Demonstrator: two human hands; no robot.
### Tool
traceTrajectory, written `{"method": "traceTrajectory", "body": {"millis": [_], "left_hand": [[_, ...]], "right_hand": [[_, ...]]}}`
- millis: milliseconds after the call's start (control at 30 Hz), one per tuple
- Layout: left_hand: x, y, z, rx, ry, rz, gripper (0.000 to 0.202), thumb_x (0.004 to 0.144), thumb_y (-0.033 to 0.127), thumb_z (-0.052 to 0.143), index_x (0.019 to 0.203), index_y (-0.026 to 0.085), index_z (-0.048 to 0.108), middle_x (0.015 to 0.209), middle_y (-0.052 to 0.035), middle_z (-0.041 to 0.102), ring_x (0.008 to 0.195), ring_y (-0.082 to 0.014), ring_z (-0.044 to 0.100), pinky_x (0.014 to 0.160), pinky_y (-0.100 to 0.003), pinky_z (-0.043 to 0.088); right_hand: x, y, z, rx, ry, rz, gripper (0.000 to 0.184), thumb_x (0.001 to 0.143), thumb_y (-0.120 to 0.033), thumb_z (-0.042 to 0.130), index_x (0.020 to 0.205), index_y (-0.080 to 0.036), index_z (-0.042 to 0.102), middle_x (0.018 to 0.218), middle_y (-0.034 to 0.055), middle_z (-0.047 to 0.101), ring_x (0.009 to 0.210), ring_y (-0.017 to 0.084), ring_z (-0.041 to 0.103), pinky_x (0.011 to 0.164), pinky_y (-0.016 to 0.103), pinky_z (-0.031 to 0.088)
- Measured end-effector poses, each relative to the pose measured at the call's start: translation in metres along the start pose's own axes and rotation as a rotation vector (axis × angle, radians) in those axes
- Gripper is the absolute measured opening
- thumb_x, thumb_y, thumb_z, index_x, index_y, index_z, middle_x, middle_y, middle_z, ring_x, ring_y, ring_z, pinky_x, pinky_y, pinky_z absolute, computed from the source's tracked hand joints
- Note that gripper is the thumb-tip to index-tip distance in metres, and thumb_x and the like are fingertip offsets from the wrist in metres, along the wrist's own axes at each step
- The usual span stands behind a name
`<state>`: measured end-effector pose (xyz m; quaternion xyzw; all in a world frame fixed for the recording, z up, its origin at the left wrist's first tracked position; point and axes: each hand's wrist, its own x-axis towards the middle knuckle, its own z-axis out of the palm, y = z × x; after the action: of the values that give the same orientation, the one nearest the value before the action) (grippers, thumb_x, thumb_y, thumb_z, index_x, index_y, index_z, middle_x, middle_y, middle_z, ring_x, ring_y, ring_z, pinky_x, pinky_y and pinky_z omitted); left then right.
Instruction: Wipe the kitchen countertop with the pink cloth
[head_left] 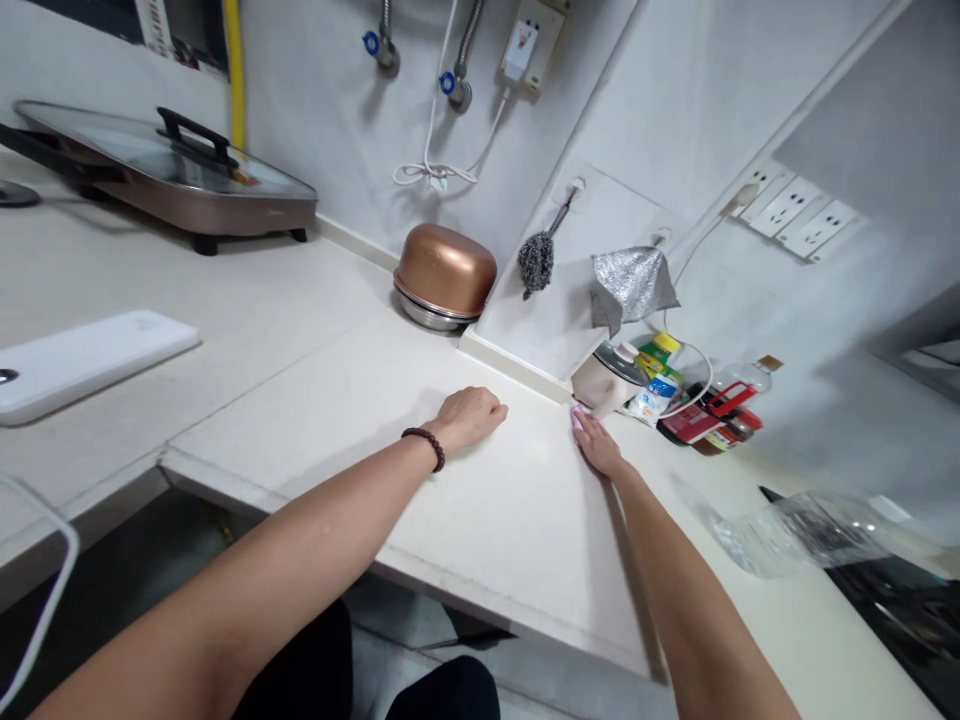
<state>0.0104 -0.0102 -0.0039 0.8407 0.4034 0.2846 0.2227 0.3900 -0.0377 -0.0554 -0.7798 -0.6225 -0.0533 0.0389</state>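
My left hand (471, 415), with a dark beaded bracelet (426, 447) at the wrist, is curled into a fist on the white countertop (517, 520). Nothing shows in that fist. Over by the corner of the wall, my right hand (598, 445) presses a small pink cloth (577, 418) against the counter; most of the cloth is hidden under the fingers. Just beyond the right fingertips stands a small cream pot (609, 377) with a glass lid. A copper-coloured bowl (448, 268) lies upside down on a steel one, behind my left hand.
An electric griddle (225, 212) with a glass lid stands at the back left, and a white box-like device (97, 362) lies in front of it. Seasoning bottles (701, 420) cluster at right, near a clear plastic bottle (795, 530). A scrubber (536, 262) and silver cloth (630, 285) hang above.
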Motion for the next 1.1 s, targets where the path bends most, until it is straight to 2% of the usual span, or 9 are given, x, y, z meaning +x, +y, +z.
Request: {"method": "traceTrajectory", "body": {"millis": [100, 200, 400, 567, 733, 833, 933, 1033, 1100], "left_hand": [[0.000, -0.005, -0.002, 0.029, 0.006, -0.030, 0.039, 0.090, 0.033, 0.043, 0.059, 0.019, 0.061, 0.066, -0.0082, 0.066, 0.065, -0.0201, 0.058, 0.059, -0.030, 0.032], [-0.001, -0.009, -0.005, 0.048, 0.024, -0.054, 0.040, 0.091, 0.034, 0.041, 0.060, 0.019, 0.063, 0.067, -0.0089, 0.067, 0.066, -0.0206, 0.059, 0.060, -0.030, 0.032], [-0.002, -0.009, -0.008, 0.047, 0.039, -0.026, 0.039, 0.090, 0.033, 0.043, 0.062, 0.018, 0.065, 0.073, -0.0103, 0.070, 0.069, -0.0208, 0.060, 0.061, -0.030, 0.034], [-0.003, -0.007, -0.009, 0.051, 0.037, -0.020, 0.039, 0.089, 0.033, 0.043, 0.064, 0.019, 0.069, 0.079, -0.0111, 0.072, 0.074, -0.0219, 0.062, 0.064, -0.030, 0.037], [-0.005, -0.006, -0.008, 0.054, 0.025, -0.020, 0.039, 0.089, 0.033, 0.043, 0.063, 0.018, 0.068, 0.077, -0.0107, 0.072, 0.071, -0.0210, 0.062, 0.061, -0.029, 0.035], [-0.004, -0.004, -0.007, 0.053, 0.007, -0.017, 0.037, 0.089, 0.033, 0.043, 0.062, 0.018, 0.066, 0.073, -0.0097, 0.070, 0.066, -0.0195, 0.059, 0.058, -0.029, 0.032], [-0.004, -0.001, -0.003, 0.050, -0.004, 0.012, 0.037, 0.088, 0.032, 0.043, 0.058, 0.019, 0.060, 0.069, -0.0086, 0.068, 0.062, -0.0182, 0.055, 0.056, -0.030, 0.028], [-0.006, 0.004, 0.001, 0.045, -0.018, 0.070, 0.038, 0.088, 0.032, 0.042, 0.054, 0.019, 0.055, 0.064, -0.0070, 0.064, 0.057, -0.0168, 0.049, 0.056, -0.031, 0.025], [-0.009, 0.009, 0.003, 0.041, -0.040, 0.106, 0.039, 0.088, 0.031, 0.042, 0.053, 0.019, 0.053, 0.060, -0.0053, 0.060, 0.054, -0.0154, 0.045, 0.056, -0.031, 0.023]], "right_hand": [[-0.016, -0.003, -0.003, -0.007, -0.001, 0.031, 0.063, 0.101, -0.051, 0.017, 0.157, -0.027, 0.032, 0.161, 0.0062, 0.035, 0.148, 0.029, 0.032, 0.119, 0.055, 0.026], [-0.046, 0.000, -0.008, -0.012, -0.014, 0.035, 0.061, 0.102, -0.051, 0.018, 0.157, -0.029, 0.033, 0.161, 0.0041, 0.035, 0.148, 0.028, 0.030, 0.119, 0.053, 0.028], [-0.147, 0.030, -0.016, -0.024, -0.001, -0.053, 0.062, 0.102, -0.052, 0.018, 0.159, -0.028, 0.026, 0.162, 0.0011, 0.032, 0.151, 0.023, 0.026, 0.120, 0.048, 0.030], [-0.237, 0.054, -0.022, 0.011, 0.020, -0.085, 0.060, 0.102, -0.052, 0.024, 0.160, -0.036, 0.020, 0.163, -0.0042, 0.028, 0.151, 0.023, 0.024, 0.121, 0.051, 0.030], [-0.295, 0.067, -0.024, 0.055, 0.025, -0.095, 0.060, 0.101, -0.050, 0.029, 0.159, -0.040, 0.017, 0.162, -0.0081, 0.027, 0.150, 0.025, 0.023, 0.123, 0.053, 0.028], [-0.312, 0.070, -0.023, 0.082, 0.025, -0.103, 0.061, 0.100, -0.050, 0.034, 0.158, -0.045, 0.017, 0.161, -0.0116, 0.027, 0.150, 0.025, 0.024, 0.124, 0.054, 0.028], [-0.316, 0.072, -0.022, 0.100, 0.024, -0.099, 0.062, 0.099, -0.050, 0.036, 0.158, -0.047, 0.015, 0.161, -0.0129, 0.026, 0.150, 0.026, 0.024, 0.123, 0.055, 0.028], [-0.305, 0.075, -0.021, 0.099, 0.019, -0.090, 0.061, 0.100, -0.049, 0.034, 0.158, -0.046, 0.015, 0.162, -0.0108, 0.025, 0.150, 0.026, 0.024, 0.123, 0.056, 0.027], [-0.288, 0.079, -0.019, 0.086, 0.022, -0.082, 0.060, 0.101, -0.050, 0.031, 0.159, -0.043, 0.016, 0.162, -0.0084, 0.026, 0.150, 0.027, 0.025, 0.123, 0.056, 0.027]]}}
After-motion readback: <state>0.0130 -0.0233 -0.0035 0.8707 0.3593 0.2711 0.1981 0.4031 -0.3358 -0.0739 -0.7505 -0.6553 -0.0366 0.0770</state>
